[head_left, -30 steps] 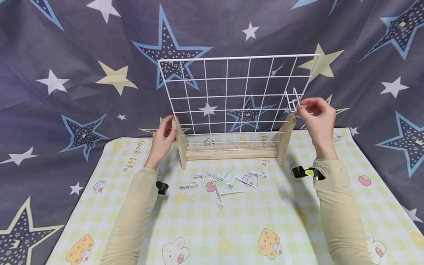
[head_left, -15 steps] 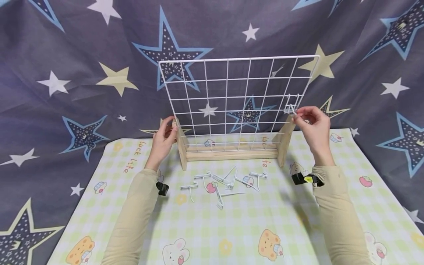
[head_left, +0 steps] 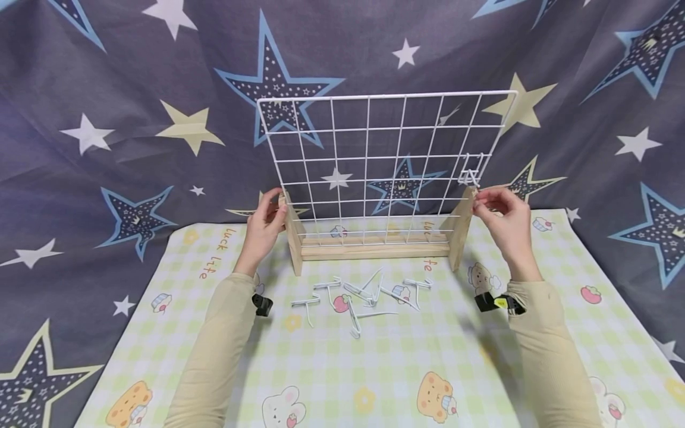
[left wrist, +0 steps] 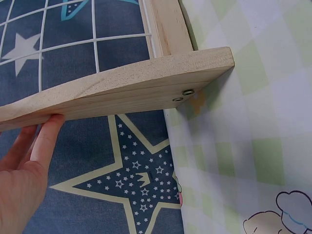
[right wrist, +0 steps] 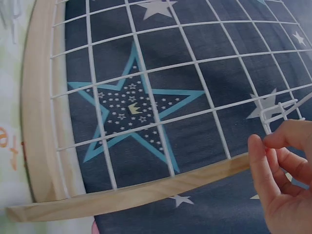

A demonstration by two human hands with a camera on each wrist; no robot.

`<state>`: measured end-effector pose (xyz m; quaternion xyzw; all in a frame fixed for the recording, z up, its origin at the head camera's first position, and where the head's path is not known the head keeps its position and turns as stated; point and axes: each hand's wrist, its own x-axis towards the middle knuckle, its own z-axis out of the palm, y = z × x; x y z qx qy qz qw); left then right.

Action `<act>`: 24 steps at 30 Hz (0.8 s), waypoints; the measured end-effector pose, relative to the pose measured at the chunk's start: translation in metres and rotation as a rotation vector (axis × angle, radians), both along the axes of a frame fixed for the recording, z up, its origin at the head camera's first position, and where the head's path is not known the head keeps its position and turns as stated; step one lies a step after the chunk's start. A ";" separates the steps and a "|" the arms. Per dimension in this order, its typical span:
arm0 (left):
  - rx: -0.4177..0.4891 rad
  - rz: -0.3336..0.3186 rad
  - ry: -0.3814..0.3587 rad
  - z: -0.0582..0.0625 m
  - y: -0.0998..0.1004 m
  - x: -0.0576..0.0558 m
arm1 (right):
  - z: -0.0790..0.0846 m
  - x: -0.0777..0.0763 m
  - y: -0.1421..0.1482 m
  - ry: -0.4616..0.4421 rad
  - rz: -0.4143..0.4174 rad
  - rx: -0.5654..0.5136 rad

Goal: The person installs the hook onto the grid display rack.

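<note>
A white wire grid panel [head_left: 366, 142] stands upright in a wooden stand [head_left: 374, 249]. My left hand [head_left: 263, 224] holds the top of the stand's left upright; in the left wrist view its fingers [left wrist: 45, 141] press the upright's outer face, the thumb out of sight. At the right upright's top is my right hand [head_left: 505, 223], thumb and forefinger curled at the wood. Just above those fingertips, a white wire hook [head_left: 468, 172] hangs on the grid near its right edge. The right wrist view shows the hook [right wrist: 280, 112] partly cut off.
Several loose white wire hooks [head_left: 355, 315] lie in a group on the checked tablecloth [head_left: 321, 368] in front of the stand. A dark star-patterned cloth [head_left: 134, 59] hangs close behind. Wrist cameras [head_left: 261, 304] sit on both sleeves.
The wire hook, tilted in my right hand's fingers a second ago, now hangs on the grid. My right hand has let go and moved down to the right upright. My left hand stays put.
</note>
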<state>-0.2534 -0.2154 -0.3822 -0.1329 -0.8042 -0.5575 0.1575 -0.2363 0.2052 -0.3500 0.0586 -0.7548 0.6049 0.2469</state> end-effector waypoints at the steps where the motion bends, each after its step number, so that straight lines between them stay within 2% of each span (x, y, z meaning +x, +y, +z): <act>1: -0.002 0.001 -0.001 0.000 0.000 0.000 | -0.001 0.001 0.000 -0.005 0.004 -0.004; 9: -0.013 0.005 -0.005 0.000 0.000 0.000 | -0.017 0.007 -0.004 -0.022 0.047 0.019; 11: -0.015 0.004 -0.002 0.000 0.000 0.000 | -0.029 0.004 -0.001 -0.037 0.062 0.031; 16: -0.017 -0.001 0.004 -0.001 -0.001 -0.001 | -0.043 0.007 -0.005 -0.069 0.081 0.066; 18: -0.017 -0.001 0.002 -0.001 -0.001 -0.001 | -0.039 0.013 -0.010 -0.081 0.087 0.084; 24: -0.014 0.000 0.003 0.000 -0.001 0.000 | -0.047 0.019 -0.015 -0.102 0.102 0.123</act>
